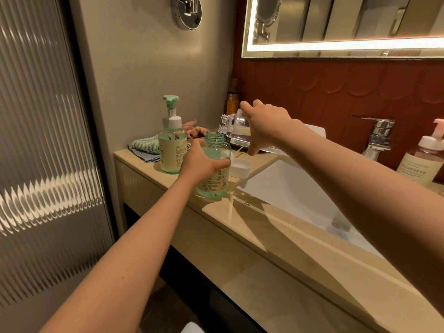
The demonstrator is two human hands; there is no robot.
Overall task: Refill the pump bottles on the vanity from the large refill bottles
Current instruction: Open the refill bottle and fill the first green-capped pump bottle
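An open green-tinted bottle with its pump off stands on the beige vanity top, and my left hand grips its upper body. My right hand holds a clear refill bottle tipped on its side, its ribbed mouth right over the open neck. The white pump head lies on the counter just right of the open bottle. A second green pump bottle with its pump on stands to the left.
A white sink basin with a chrome tap lies to the right. A pink pump bottle stands at the far right. A folded green cloth and pink items sit behind the bottles. A fluted glass door is at the left.
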